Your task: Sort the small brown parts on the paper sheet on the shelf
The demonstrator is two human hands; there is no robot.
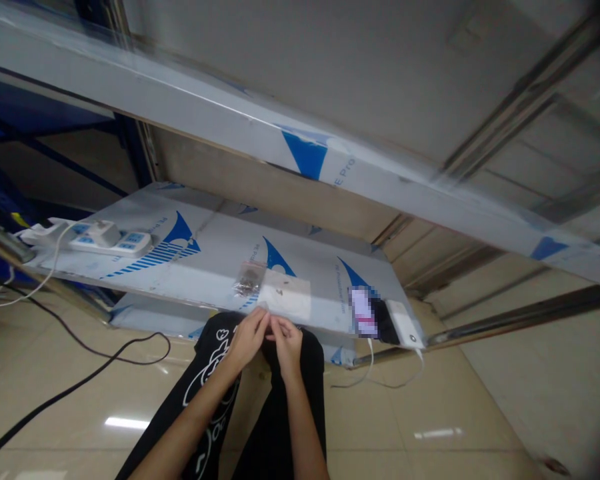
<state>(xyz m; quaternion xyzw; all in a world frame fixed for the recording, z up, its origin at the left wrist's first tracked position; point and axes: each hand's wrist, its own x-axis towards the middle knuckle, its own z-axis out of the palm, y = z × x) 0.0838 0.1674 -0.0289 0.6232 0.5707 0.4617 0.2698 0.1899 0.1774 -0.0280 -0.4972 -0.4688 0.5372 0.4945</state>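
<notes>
Head view: one pair of bare hands, at the front edge of a film-covered shelf, above the wearer's dark trousers. Left hand: fingers bent inward, tips meeting those of the other. Right hand: likewise bent, thumb and finger drawn together. Any small piece between the tips: too small and blurred to make out; whether either hand is closed on something cannot be told. White sheet, one, flat on the shelf: directly beyond the joined fingertips and slightly to the right, its near edge just beside them. Long axis of sheet: indistinct, the outline being nearly square; near edge roughly follows the shelf front. Small dark pieces, a few, on the sheet: forward of the fingertips, well inside the far half or middle. Clear bag of dark contents, one: beside the sheet's left edge, ahead and to the left of the fingertips. Nearer hand, for the bag: left; for the sheet, the two appear about equally close.
</notes>
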